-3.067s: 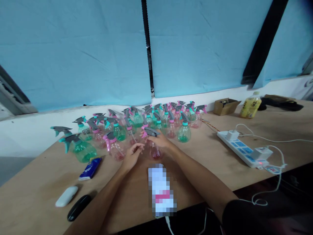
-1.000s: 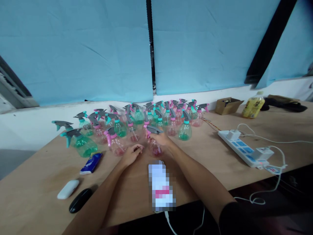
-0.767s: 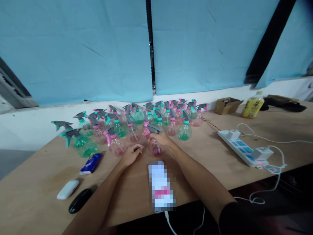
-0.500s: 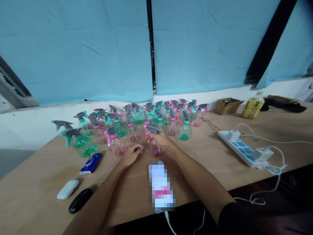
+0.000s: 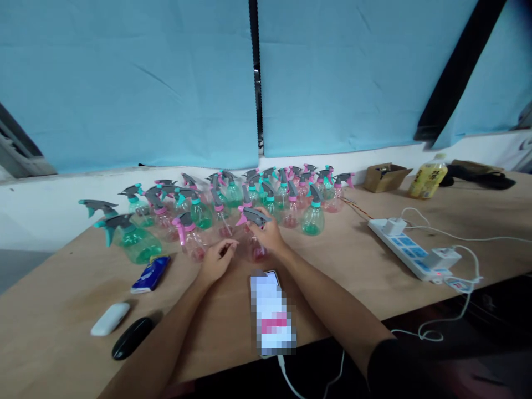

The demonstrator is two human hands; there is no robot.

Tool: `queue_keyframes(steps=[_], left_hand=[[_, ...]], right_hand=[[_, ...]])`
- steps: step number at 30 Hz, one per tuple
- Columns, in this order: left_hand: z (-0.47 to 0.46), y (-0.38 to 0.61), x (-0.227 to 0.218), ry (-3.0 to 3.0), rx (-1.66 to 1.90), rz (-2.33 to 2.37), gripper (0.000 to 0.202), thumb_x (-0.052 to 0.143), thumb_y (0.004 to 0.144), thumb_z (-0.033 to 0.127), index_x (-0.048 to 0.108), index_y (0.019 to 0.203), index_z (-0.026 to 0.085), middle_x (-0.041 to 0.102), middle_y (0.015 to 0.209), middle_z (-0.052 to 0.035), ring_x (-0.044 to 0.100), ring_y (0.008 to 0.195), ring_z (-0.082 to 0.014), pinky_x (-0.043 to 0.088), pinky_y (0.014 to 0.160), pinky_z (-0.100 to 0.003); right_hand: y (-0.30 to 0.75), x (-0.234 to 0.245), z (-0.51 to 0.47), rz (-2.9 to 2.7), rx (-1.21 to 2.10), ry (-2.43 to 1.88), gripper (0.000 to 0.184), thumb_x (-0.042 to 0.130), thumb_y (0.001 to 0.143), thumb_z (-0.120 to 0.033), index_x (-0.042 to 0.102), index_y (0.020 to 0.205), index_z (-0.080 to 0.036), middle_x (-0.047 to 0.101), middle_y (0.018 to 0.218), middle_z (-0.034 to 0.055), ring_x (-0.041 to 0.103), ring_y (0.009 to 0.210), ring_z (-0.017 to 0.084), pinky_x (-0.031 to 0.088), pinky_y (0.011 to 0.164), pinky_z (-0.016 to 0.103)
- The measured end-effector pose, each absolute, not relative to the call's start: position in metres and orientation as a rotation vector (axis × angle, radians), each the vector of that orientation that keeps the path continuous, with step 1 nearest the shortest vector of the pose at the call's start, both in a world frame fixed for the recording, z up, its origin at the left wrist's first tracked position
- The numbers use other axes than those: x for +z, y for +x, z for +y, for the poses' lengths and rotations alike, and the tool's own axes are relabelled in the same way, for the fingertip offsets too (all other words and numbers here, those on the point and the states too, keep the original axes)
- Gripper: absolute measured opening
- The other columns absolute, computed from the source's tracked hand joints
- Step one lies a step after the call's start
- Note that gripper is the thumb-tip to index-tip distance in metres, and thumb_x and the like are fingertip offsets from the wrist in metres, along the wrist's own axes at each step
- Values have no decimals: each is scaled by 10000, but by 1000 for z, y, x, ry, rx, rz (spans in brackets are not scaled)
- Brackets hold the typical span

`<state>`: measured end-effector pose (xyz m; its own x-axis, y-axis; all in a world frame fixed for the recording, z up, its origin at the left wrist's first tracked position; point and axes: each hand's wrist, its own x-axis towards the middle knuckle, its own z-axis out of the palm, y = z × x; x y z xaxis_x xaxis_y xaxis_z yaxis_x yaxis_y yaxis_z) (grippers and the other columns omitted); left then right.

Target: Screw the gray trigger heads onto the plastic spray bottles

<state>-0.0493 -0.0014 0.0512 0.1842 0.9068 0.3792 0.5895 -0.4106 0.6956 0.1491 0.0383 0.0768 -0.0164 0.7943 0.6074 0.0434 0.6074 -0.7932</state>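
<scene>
A small clear pink spray bottle (image 5: 254, 249) with a grey and pink trigger head (image 5: 252, 216) stands on the wooden table (image 5: 353, 260) in front of me. My right hand (image 5: 270, 234) is wrapped round its neck just under the head. My left hand (image 5: 215, 260) rests on the table to the left of the bottle's base, fingers curled and touching it. Behind stand several more spray bottles (image 5: 257, 194), green and pink.
A phone (image 5: 272, 310) lies near the front edge between my forearms. On the left lie a large green spray bottle (image 5: 135, 244), a blue packet (image 5: 150, 274), a white case (image 5: 110, 318) and a black case (image 5: 132, 337). A power strip (image 5: 409, 249) with cables, a cardboard box (image 5: 384, 177) and a yellow drink bottle (image 5: 428, 177) are on the right.
The view has shifted slightly. My right hand keeps its hold on the pink bottle's neck; the trigger head has turned a little. My left hand stays by the base.
</scene>
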Motion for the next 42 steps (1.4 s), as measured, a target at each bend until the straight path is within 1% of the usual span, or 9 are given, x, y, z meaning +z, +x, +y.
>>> queue_keyframes(steps=[5,10,14,18,22,25,31,36,42], left_hand=[[-18,-42,60,2321,1121,1415,274,501,887,396,699,932,212,677,762,-17,554,631,-156,428,665,-262],[-29,-40,63,2534,896,1278,193,488,825,306,628,732,212,601,644,-13,511,580,-151,415,649,-269],[-31,-42,60,2624,780,1215,218,455,839,310,636,761,217,615,668,-37,551,625,-175,453,701,-289],[-35,-38,57,2695,1004,1153,245,440,881,278,672,886,200,675,771,-73,618,727,-193,496,775,-312],[-41,-25,59,2822,1182,865,222,447,894,185,662,950,190,704,887,-78,656,840,-180,527,809,-299],[-44,-18,62,2860,1339,705,210,459,887,126,643,980,170,688,894,-82,655,841,-166,544,787,-282],[-43,-17,61,2927,1374,566,232,464,859,97,639,996,166,679,889,-87,656,881,-188,559,778,-303],[-39,-23,52,2943,1368,742,211,452,848,137,651,906,176,682,793,-68,661,751,-187,559,719,-316],[-34,-29,49,2949,1274,914,162,492,827,169,635,751,180,670,663,-48,635,616,-177,524,649,-307]], right_hand=[[152,71,41,-1578,699,-749,286,596,839,-324,629,1110,-240,636,951,38,555,934,204,421,890,304],[150,68,47,-1641,654,-750,192,544,844,-270,651,1002,-252,608,970,33,504,1022,225,374,960,354],[137,76,48,-1749,586,-688,159,512,835,-210,642,921,-236,583,963,30,480,1047,224,340,984,379],[121,98,44,-1858,624,-540,128,521,821,-181,632,875,-215,551,931,16,509,964,185,378,935,338],[111,131,31,-1952,628,-499,99,580,829,-228,635,903,-194,540,911,9,521,846,148,417,816,281],[105,154,21,-2029,562,-448,87,594,830,-247,630,870,-178,546,874,6,508,802,139,406,757,264],[84,175,8,-2212,393,-369,88,614,795,-242,581,760,-168,533,771,-17,462,705,115,345,659,238],[69,174,2,-2325,400,-410,140,617,829,-300,627,918,-192,601,773,-17,484,669,116,305,612,239],[57,155,8,-2364,522,-477,326,627,855,-349,604,1159,-234,686,961,30,590,781,156,374,665,256]])
